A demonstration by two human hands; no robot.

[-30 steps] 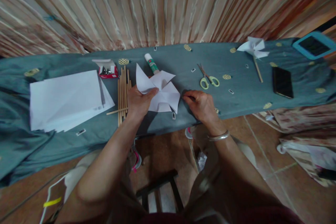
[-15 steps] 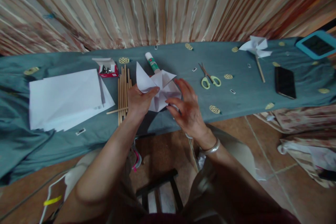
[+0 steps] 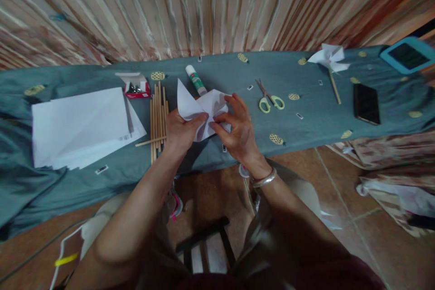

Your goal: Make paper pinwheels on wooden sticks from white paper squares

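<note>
A white paper pinwheel [image 3: 188, 101] is held between my two hands above the cloth-covered table. My left hand [image 3: 181, 132] grips it from the left, thumb pressed near the centre. From the right, my right hand [image 3: 238, 129] pinches a folded paper point at the middle with thumb and forefinger; its other fingers lie along the right blade. Just behind the paper lies a glue stick [image 3: 196, 80] with a white cap. Several wooden sticks [image 3: 157, 113] lie beside my left hand, one across the others.
A stack of white paper [image 3: 79, 122] and an open red box of small metal pieces [image 3: 137, 89] are on the left. Scissors [image 3: 268, 97], a finished pinwheel on a stick [image 3: 330, 60], a phone [image 3: 366, 104] and a blue-framed tablet [image 3: 408, 55] lie to the right.
My right hand has moved left to the pinwheel's centre, bringing a paper point inward and closing thumb and forefinger on it. My left hand keeps its hold. The view has shifted slightly.
</note>
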